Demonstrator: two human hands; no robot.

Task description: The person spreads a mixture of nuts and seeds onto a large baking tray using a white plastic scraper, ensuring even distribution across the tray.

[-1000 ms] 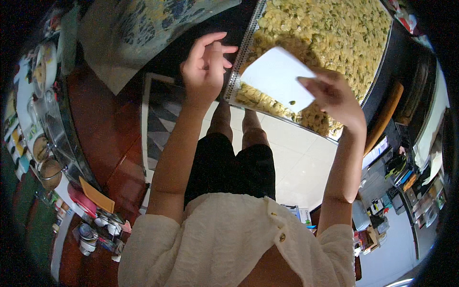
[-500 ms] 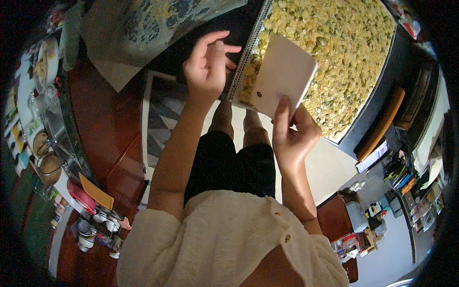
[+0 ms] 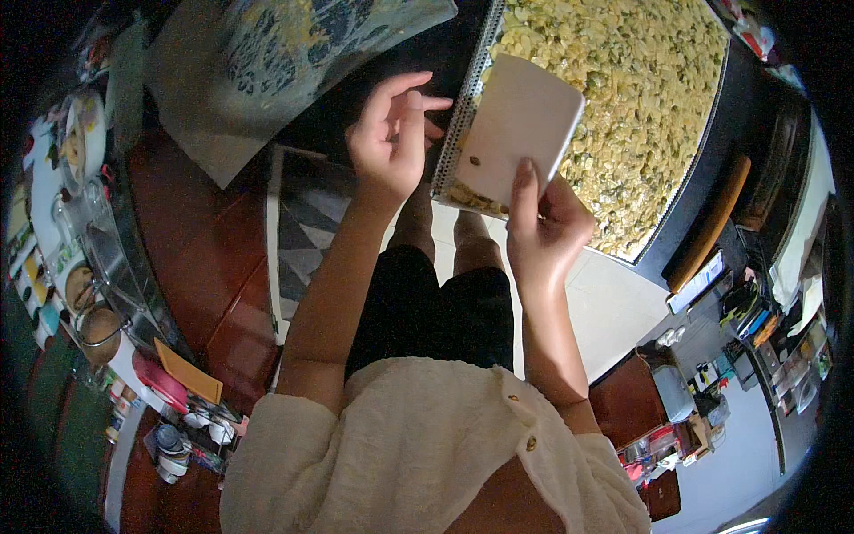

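A white card [image 3: 516,133] stands tilted over the near corner of the tray [image 3: 712,151], its lower edge down among the yellow-green flakes [image 3: 632,98] that fill the tray. The right hand [image 3: 544,233] is just below the card, on the side nearest the person, gripping its lower edge with the index finger laid flat up the card's face and the thumb behind. The forearm rises from the lower edge of the view, wrist bent slightly toward the tray. The left hand [image 3: 391,142] is just left of the tray's perforated metal edge, fingers half curled and pointing toward that edge, holding nothing; whether the fingertips touch the metal cannot be told. A patterned cloth [image 3: 294,62] lies left of the tray.
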